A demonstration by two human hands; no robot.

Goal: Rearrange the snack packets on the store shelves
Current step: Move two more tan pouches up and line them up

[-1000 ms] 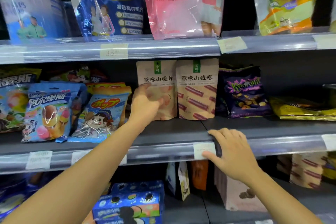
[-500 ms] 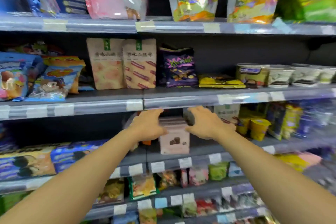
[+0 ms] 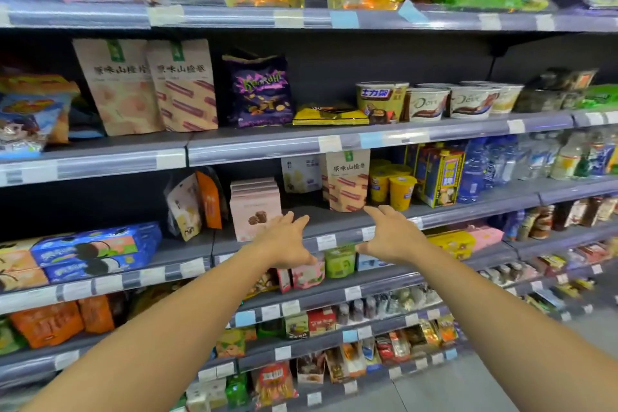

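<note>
My left hand (image 3: 287,241) and my right hand (image 3: 389,236) reach out side by side in front of the third shelf (image 3: 344,216), fingers spread, holding nothing. Just left of my left hand stands a row of pink boxes (image 3: 255,211). Behind my right hand's fingertips a tan hawthorn-roll pouch (image 3: 347,181) stands upright. One shelf up, two more tan pouches (image 3: 150,87) lean beside a purple bag (image 3: 259,90).
Yellow cups (image 3: 396,189), blue-yellow cartons (image 3: 441,174) and water bottles (image 3: 501,160) fill the third shelf to the right. Blue cookie boxes (image 3: 97,249) lie on the left. Chocolate tubs (image 3: 431,104) stand on the second shelf. Lower shelves hold several small packets.
The view has pulled back and swung right. My hands have left the pink boxes and spread apart, further right along the third shelf. A second ago they were at the second shelf.
</note>
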